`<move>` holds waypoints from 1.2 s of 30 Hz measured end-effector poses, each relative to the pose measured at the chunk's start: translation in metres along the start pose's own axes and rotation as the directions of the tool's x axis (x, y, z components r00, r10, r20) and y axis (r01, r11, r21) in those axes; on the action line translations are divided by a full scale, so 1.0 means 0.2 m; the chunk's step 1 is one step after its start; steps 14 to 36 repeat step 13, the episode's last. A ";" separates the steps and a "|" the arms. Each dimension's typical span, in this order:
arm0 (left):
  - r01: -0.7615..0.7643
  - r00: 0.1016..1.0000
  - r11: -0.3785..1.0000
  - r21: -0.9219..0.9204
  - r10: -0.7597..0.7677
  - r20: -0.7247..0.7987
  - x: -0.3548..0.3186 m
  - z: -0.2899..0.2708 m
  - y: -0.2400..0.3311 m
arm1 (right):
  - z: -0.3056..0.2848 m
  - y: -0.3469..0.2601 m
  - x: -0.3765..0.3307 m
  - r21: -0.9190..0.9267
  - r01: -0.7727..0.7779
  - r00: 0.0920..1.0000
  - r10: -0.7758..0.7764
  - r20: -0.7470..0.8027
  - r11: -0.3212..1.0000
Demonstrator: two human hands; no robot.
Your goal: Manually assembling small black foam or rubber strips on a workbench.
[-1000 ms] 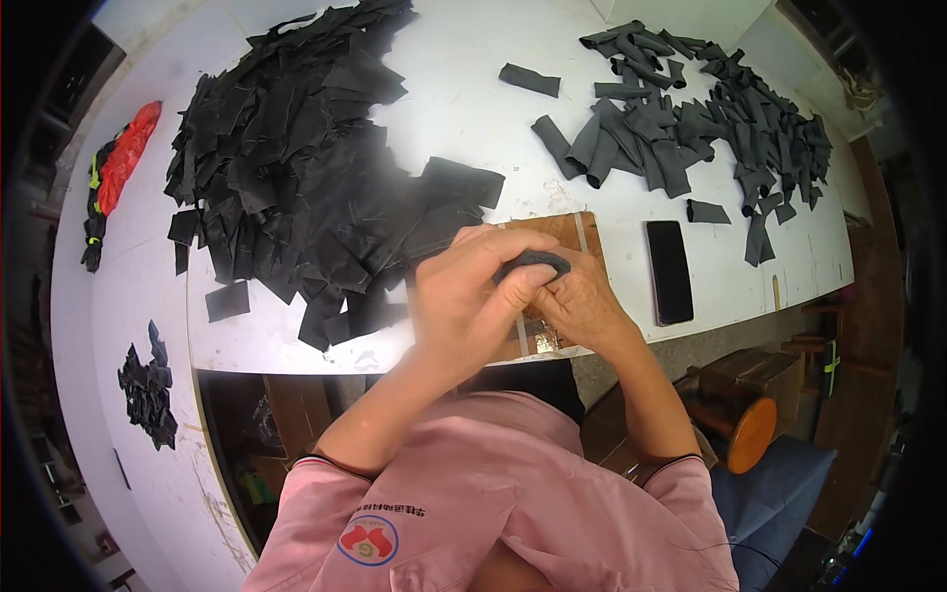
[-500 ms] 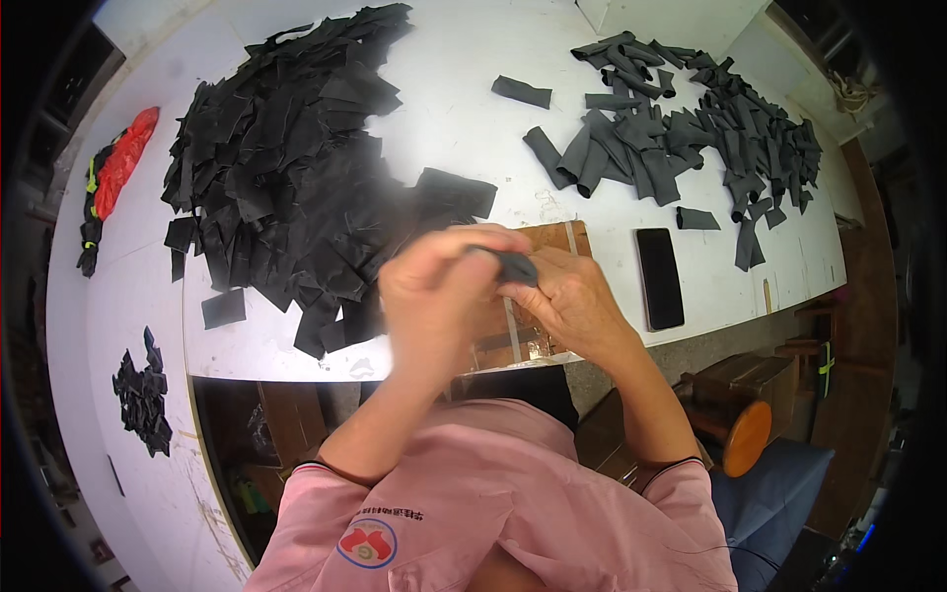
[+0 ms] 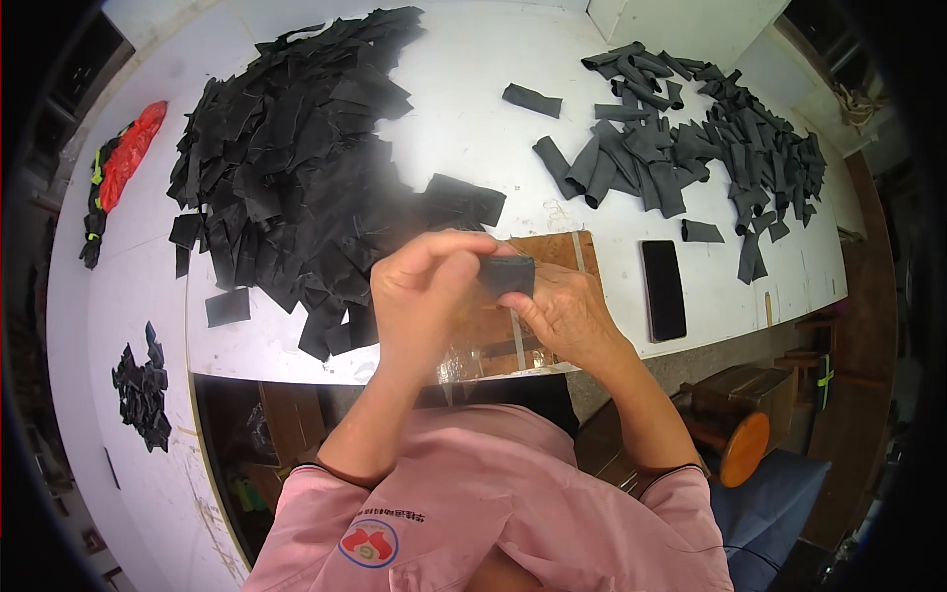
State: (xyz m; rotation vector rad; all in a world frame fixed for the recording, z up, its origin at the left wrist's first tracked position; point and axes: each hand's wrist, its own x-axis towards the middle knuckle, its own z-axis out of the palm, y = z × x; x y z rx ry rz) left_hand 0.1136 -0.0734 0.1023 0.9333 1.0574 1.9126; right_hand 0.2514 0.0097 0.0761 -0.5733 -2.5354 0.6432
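A small dark grey fabric piece (image 3: pixel 508 276) is held up between my hands above the front of the table. My left hand (image 3: pixel 424 281) is closed at its left end, thumb and fingers pinched together. My right hand (image 3: pixel 567 306) grips the other side, with the thumb on the lower edge and the fingers behind. Beneath the hands lies a brown cardboard sheet (image 3: pixel 557 252) with clear tape on it. A large heap of flat black fabric pieces (image 3: pixel 286 168) spreads beside my left hand. Toward the far right lie many dark grey fabric tubes (image 3: pixel 641 158).
A black phone (image 3: pixel 663 291) lies on the white table (image 3: pixel 473 99) right of the cardboard. On the left side surface are a red plastic bag (image 3: pixel 133 153) and a small dark fabric pile (image 3: pixel 144 400). An orange round stool seat (image 3: pixel 745 449) stands below the table's right edge.
The fabric piece has turned and now shows a flatter, broader face between my hands. My left hand has shifted slightly left. The whole view has moved a little.
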 end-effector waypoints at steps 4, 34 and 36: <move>0.039 0.999 0.998 0.054 -0.040 0.022 -0.01 0.00 0.01 | -0.04 -0.03 0.00 -0.026 -0.015 0.999 0.016 0.035 1.000; -0.098 0.948 0.841 0.532 -0.084 0.307 0.07 0.09 0.06 | 0.00 0.00 -0.02 0.445 -0.200 0.980 0.168 0.110 0.873; -0.098 0.948 0.841 0.532 -0.084 0.307 0.07 0.09 0.06 | 0.00 0.00 -0.02 0.445 -0.200 0.980 0.168 0.110 0.873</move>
